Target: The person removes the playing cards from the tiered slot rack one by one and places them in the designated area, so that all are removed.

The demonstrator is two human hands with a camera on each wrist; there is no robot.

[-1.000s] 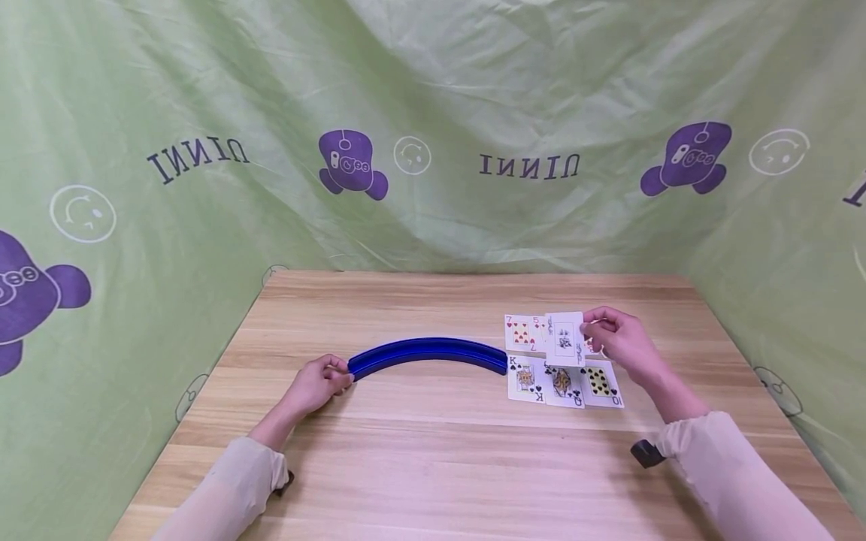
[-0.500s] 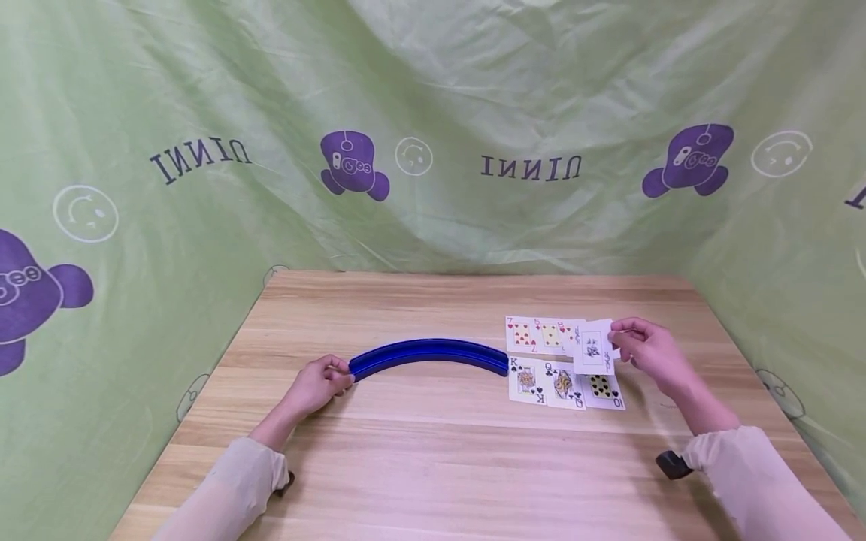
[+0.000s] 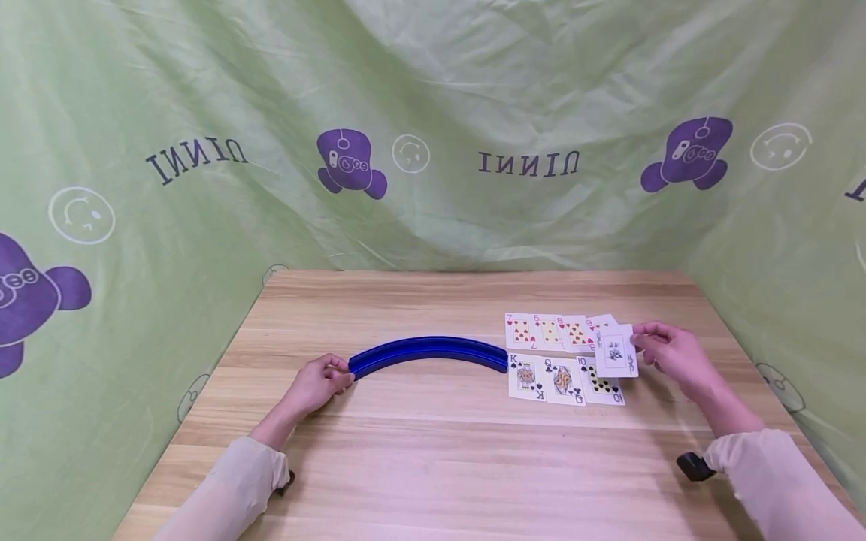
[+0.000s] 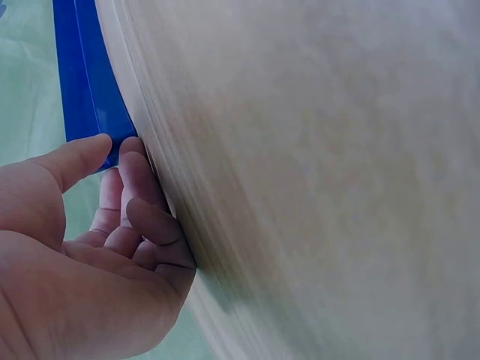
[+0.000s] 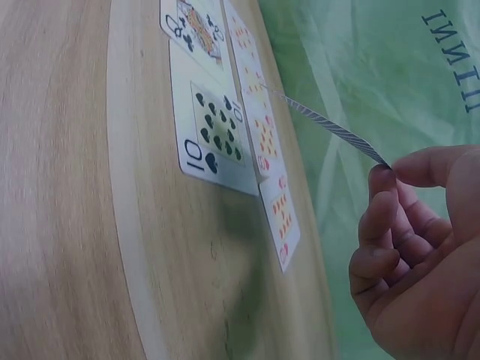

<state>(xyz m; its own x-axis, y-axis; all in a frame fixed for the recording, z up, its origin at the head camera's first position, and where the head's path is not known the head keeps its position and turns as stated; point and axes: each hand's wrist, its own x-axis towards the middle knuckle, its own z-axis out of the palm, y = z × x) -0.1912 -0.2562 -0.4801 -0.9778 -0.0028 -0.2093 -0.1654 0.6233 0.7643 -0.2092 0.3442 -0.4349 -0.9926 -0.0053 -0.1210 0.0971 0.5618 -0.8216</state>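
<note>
My left hand [image 3: 316, 388] pinches the left end of a curved blue card holder [image 3: 429, 347] with a groove along it; in the left wrist view its thumb and fingertips meet at the blue end [image 4: 90, 82]. My right hand [image 3: 679, 361] pinches a joker card [image 3: 616, 362] by its right edge, face toward the head camera. That card appears nearly edge-on in the right wrist view [image 5: 330, 124], raised over the table. It overlaps the nine [image 3: 600, 323] at the end of the back row and a corner of the ten of spades [image 3: 602, 387].
The red back row also has a seven [image 3: 521, 330], a five [image 3: 549, 330] and an eight [image 3: 575, 333]. In front lie a king [image 3: 526, 378] and a queen of clubs [image 3: 564, 382]. A green printed cloth [image 3: 433, 218] hangs behind the wooden table [image 3: 419, 458].
My right hand has carried the joker to the right, off the five and eight and the queen, uncovering them. My left hand and the card holder have stayed in place.
</note>
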